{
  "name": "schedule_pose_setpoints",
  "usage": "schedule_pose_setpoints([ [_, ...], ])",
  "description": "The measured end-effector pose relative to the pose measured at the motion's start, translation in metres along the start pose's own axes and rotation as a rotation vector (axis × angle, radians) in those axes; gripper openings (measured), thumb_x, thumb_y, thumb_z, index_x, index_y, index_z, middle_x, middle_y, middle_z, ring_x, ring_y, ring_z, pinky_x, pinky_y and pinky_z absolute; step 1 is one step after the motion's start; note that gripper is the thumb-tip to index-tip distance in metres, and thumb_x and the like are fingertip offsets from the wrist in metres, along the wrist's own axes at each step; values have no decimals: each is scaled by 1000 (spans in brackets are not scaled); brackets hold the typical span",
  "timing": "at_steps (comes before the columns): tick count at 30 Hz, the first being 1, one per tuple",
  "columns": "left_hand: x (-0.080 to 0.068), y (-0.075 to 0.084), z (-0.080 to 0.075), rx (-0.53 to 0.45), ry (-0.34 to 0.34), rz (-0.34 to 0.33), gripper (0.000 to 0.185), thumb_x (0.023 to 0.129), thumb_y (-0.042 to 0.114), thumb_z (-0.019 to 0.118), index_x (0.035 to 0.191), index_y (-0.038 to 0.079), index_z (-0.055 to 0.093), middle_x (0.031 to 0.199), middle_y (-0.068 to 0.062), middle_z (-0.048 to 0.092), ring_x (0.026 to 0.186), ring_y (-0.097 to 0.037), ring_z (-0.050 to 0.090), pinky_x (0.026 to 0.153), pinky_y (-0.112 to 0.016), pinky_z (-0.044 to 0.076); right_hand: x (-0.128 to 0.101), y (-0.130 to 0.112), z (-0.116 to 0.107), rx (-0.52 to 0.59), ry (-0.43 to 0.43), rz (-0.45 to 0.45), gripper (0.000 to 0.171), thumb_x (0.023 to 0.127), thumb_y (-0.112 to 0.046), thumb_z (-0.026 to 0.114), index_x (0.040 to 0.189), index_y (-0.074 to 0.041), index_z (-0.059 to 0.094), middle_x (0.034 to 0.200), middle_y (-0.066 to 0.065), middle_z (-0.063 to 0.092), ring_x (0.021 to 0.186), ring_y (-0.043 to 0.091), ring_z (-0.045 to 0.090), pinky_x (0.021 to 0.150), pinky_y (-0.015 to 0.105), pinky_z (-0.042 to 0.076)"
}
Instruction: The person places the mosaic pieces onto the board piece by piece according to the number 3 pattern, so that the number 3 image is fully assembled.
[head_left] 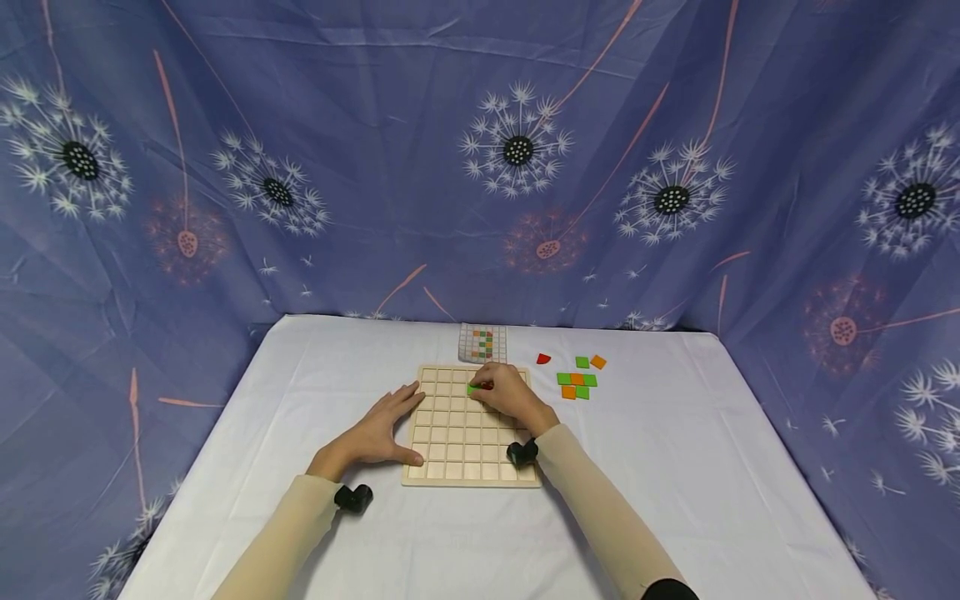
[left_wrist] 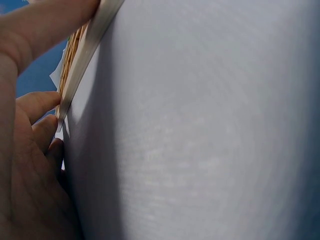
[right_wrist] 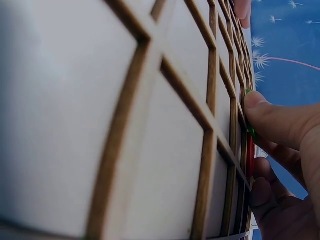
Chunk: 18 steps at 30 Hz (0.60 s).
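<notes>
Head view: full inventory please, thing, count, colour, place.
grid board: 1, pale wood, table centre
green tile: 1, on the board's far rows at the right fingertips
red tile: 1, beside it, same fingertips
pattern card: 1, white with coloured squares, behind the board
loose tiles: about 7, green, orange and one red, right of the board
tablecloth: 1, white
backdrop: blue, dandelion print
left hand: flat, at the board's left edge
right hand: pinching tiles

Pale wooden grid board [head_left: 463,450], unpainted. White cloth on counter [head_left: 675,467]. Loose square tiles [head_left: 577,380] green and orange, one red curved piece [head_left: 543,358]. Pattern card [head_left: 483,342]: white with green, orange, red cells. Blue-violet dandelion-print backdrop [head_left: 375,125], pink stems. Beige sleeves [head_left: 600,508].
</notes>
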<state>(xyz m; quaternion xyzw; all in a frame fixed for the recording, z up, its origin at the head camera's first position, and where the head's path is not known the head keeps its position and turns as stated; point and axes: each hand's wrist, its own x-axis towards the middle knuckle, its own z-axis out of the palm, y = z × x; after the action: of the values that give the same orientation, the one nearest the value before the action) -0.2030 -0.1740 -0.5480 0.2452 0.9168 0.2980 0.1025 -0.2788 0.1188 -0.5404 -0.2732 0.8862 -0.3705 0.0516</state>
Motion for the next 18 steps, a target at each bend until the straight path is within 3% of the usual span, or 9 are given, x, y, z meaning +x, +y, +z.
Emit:
schedule_pose_setpoints([
  [18, 0, -2, -1, 15, -11, -2, 123, 69, 61, 89, 162, 5, 32, 172, -16, 19, 157, -45, 17, 128, -62, 14, 1, -2, -2, 40, -35, 34, 19, 94, -14, 76, 112, -8, 79, 114, 5, 71, 100, 19, 67, 84, 29, 60],
])
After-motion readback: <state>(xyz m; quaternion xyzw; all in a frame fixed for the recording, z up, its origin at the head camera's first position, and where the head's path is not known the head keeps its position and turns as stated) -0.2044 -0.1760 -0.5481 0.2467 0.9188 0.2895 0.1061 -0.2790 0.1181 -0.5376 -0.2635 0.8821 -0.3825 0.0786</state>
